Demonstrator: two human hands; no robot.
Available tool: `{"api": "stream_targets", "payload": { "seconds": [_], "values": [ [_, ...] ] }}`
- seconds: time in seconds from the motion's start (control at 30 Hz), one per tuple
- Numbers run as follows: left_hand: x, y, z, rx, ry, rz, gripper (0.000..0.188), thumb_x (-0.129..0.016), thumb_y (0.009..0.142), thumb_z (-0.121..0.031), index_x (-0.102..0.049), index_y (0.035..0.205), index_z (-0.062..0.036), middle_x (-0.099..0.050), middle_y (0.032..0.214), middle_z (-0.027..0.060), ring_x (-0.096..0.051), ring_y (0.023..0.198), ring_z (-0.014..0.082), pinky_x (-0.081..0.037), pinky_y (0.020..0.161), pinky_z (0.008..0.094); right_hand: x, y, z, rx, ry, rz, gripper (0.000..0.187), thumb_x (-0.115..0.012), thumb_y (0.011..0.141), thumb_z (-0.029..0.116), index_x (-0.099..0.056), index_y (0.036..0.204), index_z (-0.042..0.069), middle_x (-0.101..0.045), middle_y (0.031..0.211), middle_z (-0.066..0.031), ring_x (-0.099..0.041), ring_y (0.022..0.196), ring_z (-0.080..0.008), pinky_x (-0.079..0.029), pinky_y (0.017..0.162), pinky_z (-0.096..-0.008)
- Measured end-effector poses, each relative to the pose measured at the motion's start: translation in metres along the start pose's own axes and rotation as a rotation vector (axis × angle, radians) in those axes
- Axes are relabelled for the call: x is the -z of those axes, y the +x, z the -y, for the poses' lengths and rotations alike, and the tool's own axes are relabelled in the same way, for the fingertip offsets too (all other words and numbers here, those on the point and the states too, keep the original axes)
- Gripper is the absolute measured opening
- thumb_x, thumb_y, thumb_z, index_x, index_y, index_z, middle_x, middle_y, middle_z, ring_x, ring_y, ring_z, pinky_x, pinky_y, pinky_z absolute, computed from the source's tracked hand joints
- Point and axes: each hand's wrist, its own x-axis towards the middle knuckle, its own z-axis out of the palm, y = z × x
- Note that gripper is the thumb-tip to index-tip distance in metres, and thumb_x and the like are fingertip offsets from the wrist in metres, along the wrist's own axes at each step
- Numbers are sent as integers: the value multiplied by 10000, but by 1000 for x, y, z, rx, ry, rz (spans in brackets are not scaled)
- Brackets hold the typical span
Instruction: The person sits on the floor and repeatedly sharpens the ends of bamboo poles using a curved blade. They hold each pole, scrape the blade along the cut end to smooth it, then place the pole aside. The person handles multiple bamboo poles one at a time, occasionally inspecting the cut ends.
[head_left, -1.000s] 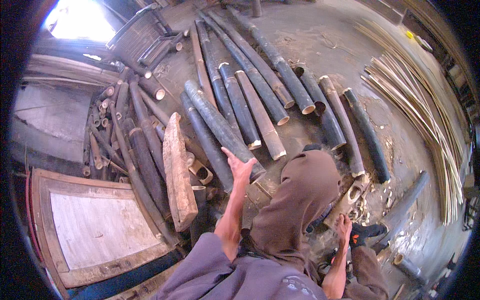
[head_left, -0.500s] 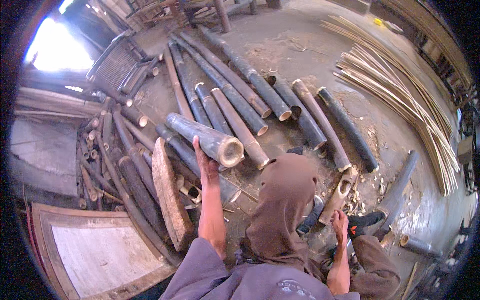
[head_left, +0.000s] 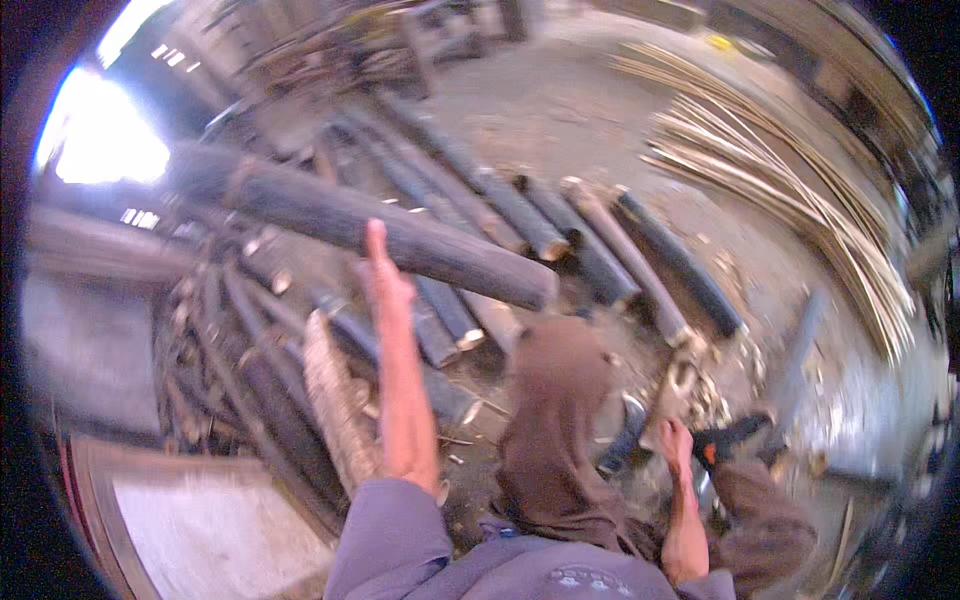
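Presently, pole [head_left: 390,235]: raised above the log pile [head_left: 560,230], lying across it; long, stiff, judged heavy
Left hand [head_left: 385,285]: under the pole, fingers straight and together; grasp unclear through blur
Hold: best near mid-length for balance; smooth bark may slip
Right hand [head_left: 675,440]: low by the knee, fingers curled; contents cannot be told

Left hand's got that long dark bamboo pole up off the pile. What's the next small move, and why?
Probably ease the bamboo pole toward the body and lower its near end onto the bare floor. The left hand alone is raised against its middle, which looks a weak hold, and the right hand is low, beside a dark tool with an orange mark.
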Motion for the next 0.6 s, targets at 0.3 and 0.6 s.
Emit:
{"api": "stream_targets", "payload": {
  "seconds": [0.3, 0.6],
  "values": [
    [-156, -39, 4, -417, 564, 626, 733, -835, 705, -297, -493, 1294, -23, -587, 1202, 112, -576, 1067, 243, -431, 978, 388, -1, 3, 32, -294, -79, -37, 899, -671, 826, 445, -241, 1444, -44, -439, 1311, -344, -489, 1152, -470, -434, 960, -494],
    [-246, -124, 143, -922, 1250, 1467, 932, -833, 572, -310, -418, 1374, -75, -569, 1229, 196, -574, 1087, 348, -460, 953, 418, -33, -1, 24, -317, -270, -31, 1013, -750, 778, 368, -153, 1437, -117, -398, 1325, -300, -449, 1212, -431, -446, 983, -457]
  ]
}}
